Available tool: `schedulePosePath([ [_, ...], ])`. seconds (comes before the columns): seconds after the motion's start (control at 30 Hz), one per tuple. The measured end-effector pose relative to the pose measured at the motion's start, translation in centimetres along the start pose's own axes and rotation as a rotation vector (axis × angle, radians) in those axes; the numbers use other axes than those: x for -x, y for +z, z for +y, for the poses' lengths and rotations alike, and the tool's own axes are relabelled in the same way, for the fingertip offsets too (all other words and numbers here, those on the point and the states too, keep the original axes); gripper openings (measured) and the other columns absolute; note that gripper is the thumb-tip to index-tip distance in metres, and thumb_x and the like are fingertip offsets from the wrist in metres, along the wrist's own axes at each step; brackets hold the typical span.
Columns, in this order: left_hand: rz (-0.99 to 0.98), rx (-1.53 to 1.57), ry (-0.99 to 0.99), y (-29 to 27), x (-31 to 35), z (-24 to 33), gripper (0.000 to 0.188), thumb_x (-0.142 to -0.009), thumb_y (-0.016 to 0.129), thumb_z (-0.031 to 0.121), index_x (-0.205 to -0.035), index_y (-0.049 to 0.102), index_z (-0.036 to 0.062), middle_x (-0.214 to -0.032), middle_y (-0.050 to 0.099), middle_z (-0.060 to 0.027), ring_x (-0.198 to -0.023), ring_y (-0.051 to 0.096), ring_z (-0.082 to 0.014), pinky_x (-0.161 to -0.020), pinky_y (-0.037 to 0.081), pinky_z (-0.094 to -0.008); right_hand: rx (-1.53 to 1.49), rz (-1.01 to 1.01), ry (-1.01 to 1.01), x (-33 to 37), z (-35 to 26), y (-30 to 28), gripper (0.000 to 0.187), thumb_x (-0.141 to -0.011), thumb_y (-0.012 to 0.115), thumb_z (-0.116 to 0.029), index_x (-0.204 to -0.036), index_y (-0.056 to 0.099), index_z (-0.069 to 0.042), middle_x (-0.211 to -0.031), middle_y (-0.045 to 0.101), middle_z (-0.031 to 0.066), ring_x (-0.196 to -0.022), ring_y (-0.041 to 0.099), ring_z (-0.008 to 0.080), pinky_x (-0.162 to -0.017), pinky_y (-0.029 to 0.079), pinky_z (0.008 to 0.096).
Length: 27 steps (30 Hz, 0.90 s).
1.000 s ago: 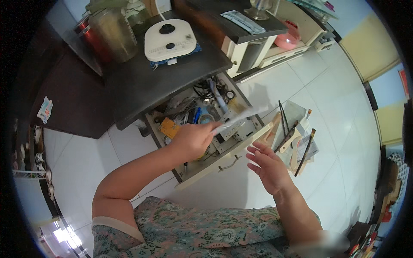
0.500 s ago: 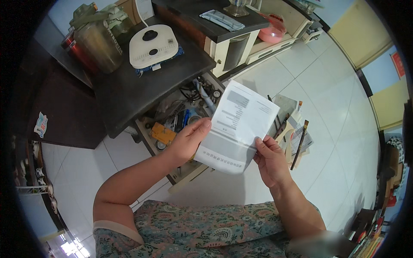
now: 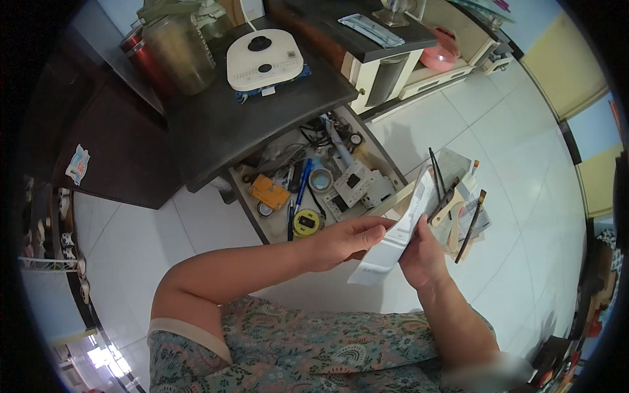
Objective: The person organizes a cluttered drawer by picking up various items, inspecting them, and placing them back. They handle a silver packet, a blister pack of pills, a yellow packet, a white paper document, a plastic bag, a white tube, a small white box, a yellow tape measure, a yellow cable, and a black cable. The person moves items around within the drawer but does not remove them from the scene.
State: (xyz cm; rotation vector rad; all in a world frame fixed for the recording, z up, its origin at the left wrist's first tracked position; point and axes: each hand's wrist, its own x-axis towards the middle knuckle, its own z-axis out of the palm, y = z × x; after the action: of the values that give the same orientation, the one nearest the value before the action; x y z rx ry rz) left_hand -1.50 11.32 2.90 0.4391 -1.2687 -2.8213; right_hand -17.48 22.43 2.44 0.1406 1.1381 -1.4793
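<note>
Beside a dark counter (image 3: 262, 111), before an open, cluttered drawer (image 3: 375, 145): pinching, in the grip of the left hand (image 3: 341, 247), a bent white printed sheet (image 3: 385, 254), held also at its right edge by the right hand (image 3: 424, 259), with a dark brush (image 3: 470, 228) farther right.

Drawer (image 3: 370, 150) with orange box (image 3: 269, 192), blue pen (image 3: 303, 184) and tape roll (image 3: 321, 188)

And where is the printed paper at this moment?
In the head view, the printed paper is right of centre, held between the left hand and right hand, partly hiding the front of the open drawer.
</note>
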Motion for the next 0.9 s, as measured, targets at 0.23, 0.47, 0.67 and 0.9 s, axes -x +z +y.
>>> schedulePosePath([
  [0.23, -0.068, -0.008, 0.027, 0.8, -0.1, -0.7, 0.056, -0.096, 0.04, 0.046, -0.137, 0.036, 0.0068, -0.119, 0.052, -0.0048, -0.108, 0.051, -0.0129, -0.093, 0.041, -0.0318, -0.093, 0.013, -0.024, -0.5, 0.4, -1.0, 0.036, -0.1, 0.038, -0.034, -0.12, 0.05, -0.007, -0.11, 0.059, 0.0067, -0.101, 0.056, 0.0202, -0.093, 0.043, 0.0356],
  [0.47, 0.0, -0.204, 0.0, 1.0, -0.6, -1.6, 0.044, -0.1, 0.039, 0.036, -0.128, 0.046, 0.0039, -0.114, 0.056, -0.0073, -0.105, 0.054, -0.0143, -0.085, 0.047, -0.031, -0.051, -0.244, 0.005, 1.4, 0.3, -0.9, 0.037, -0.094, 0.046, -0.041, -0.105, 0.056, -0.007, -0.094, 0.061, 0.0074, -0.083, 0.06, 0.0202, -0.072, 0.051, 0.0348],
  [0.67, 0.316, -0.732, 0.244, 1.2, -0.1, -0.2, 0.019, -0.095, 0.05, 0.017, -0.098, 0.057, -0.0007, -0.071, 0.051, 0.0017, -0.064, 0.044, -0.0055, -0.057, 0.039, -0.0239, -0.038, -0.175, 0.009, 0.4, 1.6, -1.9, 0.048, -0.091, 0.046, -0.047, -0.116, 0.054, -0.006, -0.106, 0.058, 0.0097, -0.094, 0.058, 0.0207, -0.081, 0.049, 0.0371],
  [0.9, 0.489, -0.62, 0.281, -1.4, -0.1, 1.5, 0.014, -0.095, 0.05, 0.014, -0.092, 0.055, 0.0012, -0.074, 0.05, 0.0031, -0.068, 0.044, -0.0028, -0.06, 0.04, -0.0218, -0.059, -0.446, 0.027, 2.1, -1.2, 1.6, 0.072, -0.092, 0.039, -0.058, -0.136, 0.036, -0.001, -0.133, 0.046, 0.0138, -0.12, 0.047, 0.0281, -0.099, 0.04, 0.0435],
])
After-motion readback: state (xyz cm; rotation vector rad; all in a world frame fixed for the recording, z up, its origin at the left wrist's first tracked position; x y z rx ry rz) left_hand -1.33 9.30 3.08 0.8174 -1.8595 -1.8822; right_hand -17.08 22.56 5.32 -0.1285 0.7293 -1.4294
